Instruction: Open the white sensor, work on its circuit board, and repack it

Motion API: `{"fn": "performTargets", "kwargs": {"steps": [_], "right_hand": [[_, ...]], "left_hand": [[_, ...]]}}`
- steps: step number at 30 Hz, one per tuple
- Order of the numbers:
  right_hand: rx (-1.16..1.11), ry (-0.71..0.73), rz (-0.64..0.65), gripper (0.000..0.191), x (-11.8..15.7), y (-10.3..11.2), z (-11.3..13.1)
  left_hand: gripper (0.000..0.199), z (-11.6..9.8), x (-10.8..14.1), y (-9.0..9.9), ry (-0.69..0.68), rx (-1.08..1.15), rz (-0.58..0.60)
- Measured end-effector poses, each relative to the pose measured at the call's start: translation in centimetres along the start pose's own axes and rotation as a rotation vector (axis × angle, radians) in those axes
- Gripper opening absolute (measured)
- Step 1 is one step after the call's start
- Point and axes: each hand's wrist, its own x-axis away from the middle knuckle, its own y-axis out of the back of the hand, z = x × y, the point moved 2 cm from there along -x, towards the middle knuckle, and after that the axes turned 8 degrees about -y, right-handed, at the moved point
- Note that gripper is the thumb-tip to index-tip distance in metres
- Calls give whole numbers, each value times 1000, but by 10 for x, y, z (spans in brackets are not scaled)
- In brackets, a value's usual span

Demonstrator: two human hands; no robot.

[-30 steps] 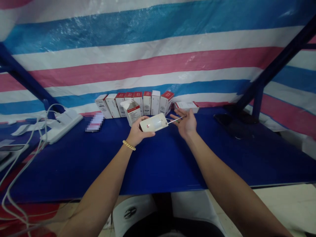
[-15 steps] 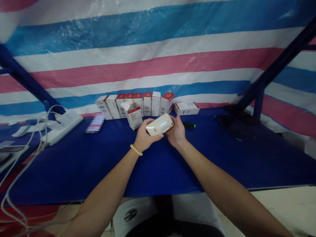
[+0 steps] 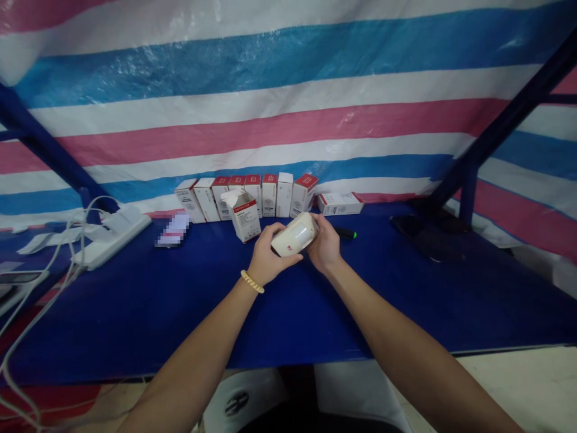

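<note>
A white motion detector with a translucent window and a small red mark is held between my two hands above the blue table. My left hand, with a beaded bracelet at the wrist, grips its lower left end, thumb along the near edge. At its right end my right hand is closed around it, some of its fingers hidden behind. Just beyond my left hand stands an open white and red carton printed "DETECTOR". A dark pen-like tool with a green tip lies beyond my right hand.
Several similar boxes stand in a row at the back, and one box lies flat beside them. A white power strip with cables is at the left. Dark phone-like objects lie at the right on the blue table.
The detector has tilted a little between my hands, its left end turned lower toward me. Both hands still hold it. The camera view has shifted slightly.
</note>
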Motion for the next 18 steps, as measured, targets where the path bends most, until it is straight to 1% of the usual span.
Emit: {"fn": "performTargets", "kwargs": {"steps": [3,7,9,11,13,16,18], "right_hand": [[51,37,36,24,1,2,-1],[160,10,74,41,-1,4,-2],[193,-28,39,45,-5,6,0],[193,-50,-28,42,-10,10,5],[169,-49,-132,36,-16,16,13],[108,-20,-319,29,-24,30,26],[64,7,-397,27,-27,38,35]], "left_hand": [[62,5,1,-1,10,36,1],[62,6,-1,2,39,-6,30],[65,4,-4,6,51,-59,65],[62,2,-8,11,50,-103,68],[51,1,-12,18,32,-144,-9],[31,3,-15,30,12,-223,-232],[25,6,-16,37,44,-268,-386]]}}
